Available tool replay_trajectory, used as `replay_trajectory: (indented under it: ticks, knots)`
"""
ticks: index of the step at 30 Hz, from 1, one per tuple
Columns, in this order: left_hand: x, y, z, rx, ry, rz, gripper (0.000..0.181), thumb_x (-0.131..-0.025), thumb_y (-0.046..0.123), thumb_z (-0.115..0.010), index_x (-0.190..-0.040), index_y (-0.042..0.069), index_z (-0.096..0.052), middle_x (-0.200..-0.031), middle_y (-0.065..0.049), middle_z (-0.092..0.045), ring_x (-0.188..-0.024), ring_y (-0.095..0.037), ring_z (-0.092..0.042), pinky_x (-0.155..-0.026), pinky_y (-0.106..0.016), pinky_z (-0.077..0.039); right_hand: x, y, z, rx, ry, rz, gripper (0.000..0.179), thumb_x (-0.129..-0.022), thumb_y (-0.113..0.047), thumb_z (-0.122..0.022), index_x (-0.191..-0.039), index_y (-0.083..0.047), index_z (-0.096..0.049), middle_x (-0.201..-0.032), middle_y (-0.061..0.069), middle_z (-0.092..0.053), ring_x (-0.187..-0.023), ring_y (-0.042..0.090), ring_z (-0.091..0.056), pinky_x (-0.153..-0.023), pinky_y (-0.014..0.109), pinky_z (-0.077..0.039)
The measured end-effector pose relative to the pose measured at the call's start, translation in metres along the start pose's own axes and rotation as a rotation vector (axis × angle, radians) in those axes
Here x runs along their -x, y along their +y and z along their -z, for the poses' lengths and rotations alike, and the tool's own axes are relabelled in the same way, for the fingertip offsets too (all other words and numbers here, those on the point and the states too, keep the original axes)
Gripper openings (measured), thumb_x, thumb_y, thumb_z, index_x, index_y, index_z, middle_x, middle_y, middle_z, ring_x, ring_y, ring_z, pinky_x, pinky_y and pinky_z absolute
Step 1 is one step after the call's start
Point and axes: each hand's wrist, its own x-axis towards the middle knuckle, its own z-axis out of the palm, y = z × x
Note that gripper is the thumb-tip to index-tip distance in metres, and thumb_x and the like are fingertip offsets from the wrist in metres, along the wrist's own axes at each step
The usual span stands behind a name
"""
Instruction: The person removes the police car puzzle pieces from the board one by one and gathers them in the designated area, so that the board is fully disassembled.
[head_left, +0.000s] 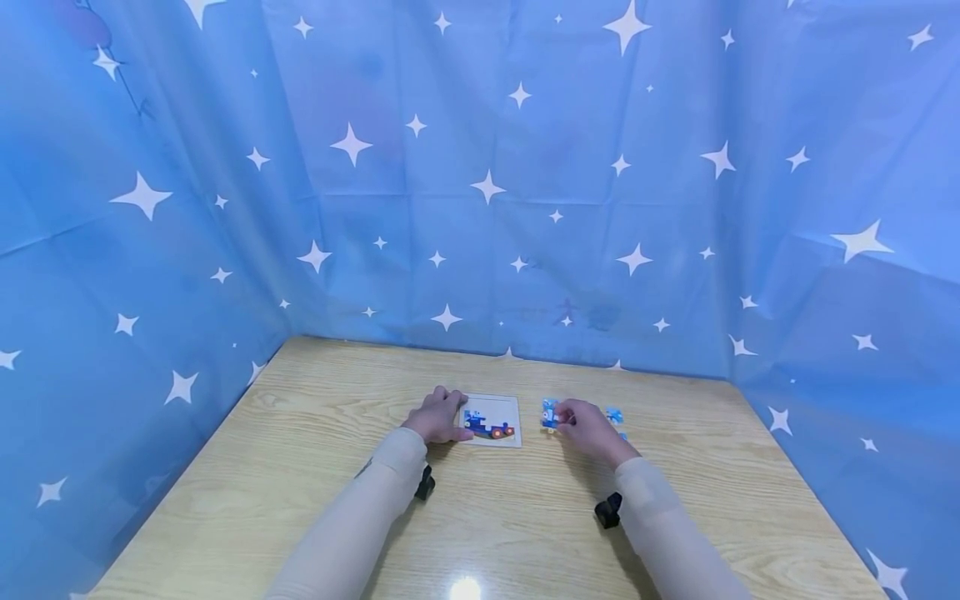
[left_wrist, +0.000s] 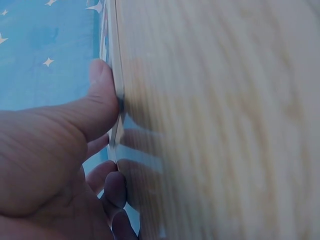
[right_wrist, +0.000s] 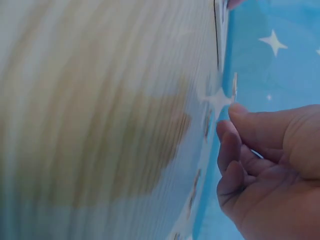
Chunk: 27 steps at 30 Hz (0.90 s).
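Observation:
A jigsaw board (head_left: 491, 400) with a pale frame lies on the table, its lower part filled with a vehicle picture in dark blue and orange. My left hand (head_left: 437, 416) holds the board by its left side, thumb near the lower corner and fingers at the upper one. In the left wrist view the thumb (left_wrist: 104, 100) presses on the board's edge. To the right of the board, my right hand (head_left: 590, 428) pinches a blue jigsaw piece (head_left: 550, 412). The right wrist view shows this piece (right_wrist: 234, 86) edge-on, raised at the thumb and fingertip.
More loose blue jigsaw pieces (head_left: 614, 415) lie on the wooden table (head_left: 517, 525) beyond and right of my right hand. A blue curtain with white stars (head_left: 487, 250) hangs along the table's back and sides. Each wrist wears a small black device (head_left: 608, 510).

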Motion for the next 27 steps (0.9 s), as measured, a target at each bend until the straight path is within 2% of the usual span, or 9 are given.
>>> replay_trajectory:
  ticks: [7, 14, 21, 27]
  knots:
    - [-0.005, -0.005, -0.004, 0.011, 0.005, 0.011, 0.07, -0.092, 0.04, -0.076, -0.151, 0.017, -0.047, -0.137, -0.011, -0.043, -0.123, -0.03, -0.045, -0.101, -0.052, -0.039, 0.013, 0.012, 0.013, -0.018, 0.011, -0.008, 0.021, -0.095, 0.004, -0.064, -0.117, 0.007, -0.065, -0.101, 0.01, -0.066, -0.095, 0.025, -0.063, -0.079, 0.04, -0.053]
    - [-0.015, -0.011, -0.011, 0.006, 0.01, 0.016, 0.075, -0.09, 0.044, -0.076, -0.153, 0.02, -0.045, -0.142, -0.011, -0.041, -0.127, -0.03, -0.043, -0.104, -0.053, -0.037, 0.021, 0.029, 0.025, 0.019, 0.0, -0.032, 0.018, -0.095, 0.004, -0.065, -0.114, 0.006, -0.066, -0.1, 0.009, -0.066, -0.095, 0.024, -0.062, -0.08, 0.042, -0.052]
    - [0.001, -0.002, 0.0, 0.013, -0.011, 0.0, 0.07, -0.092, 0.039, -0.075, -0.151, 0.016, -0.046, -0.141, -0.012, -0.041, -0.127, -0.03, -0.043, -0.103, -0.052, -0.038, 0.024, 0.039, 0.028, 0.07, -0.034, -0.054, 0.016, -0.095, 0.003, -0.067, -0.11, 0.005, -0.067, -0.099, 0.008, -0.064, -0.094, 0.024, -0.061, -0.082, 0.043, -0.051]
    - [-0.015, -0.012, -0.011, 0.005, -0.01, 0.013, 0.073, -0.093, 0.043, -0.074, -0.155, 0.021, -0.043, -0.146, -0.01, -0.039, -0.133, -0.03, -0.04, -0.107, -0.052, -0.035, 0.023, 0.042, 0.029, 0.086, -0.036, -0.057, 0.018, -0.094, 0.004, -0.067, -0.111, 0.005, -0.067, -0.101, 0.009, -0.065, -0.094, 0.024, -0.061, -0.082, 0.043, -0.051]
